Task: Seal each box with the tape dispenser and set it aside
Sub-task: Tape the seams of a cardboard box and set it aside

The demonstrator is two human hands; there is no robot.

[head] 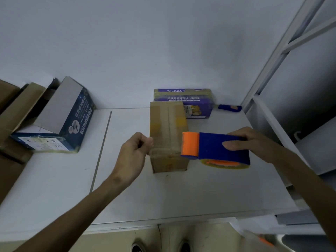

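Note:
A brown cardboard box stands in the middle of the white table, flaps closed, old tape along its top seam. My right hand grips a blue and orange tape dispenser at the box's near right corner, orange head against the box. A band of clear tape runs across the box's near top edge. My left hand is at the box's left edge, fingers curled, thumb and forefinger pinching at the tape's end.
A taped purple box sits behind the brown one, with a blue-handled tool beside it. An open dark blue box and brown cartons lie at the left. White shelving borders the right side.

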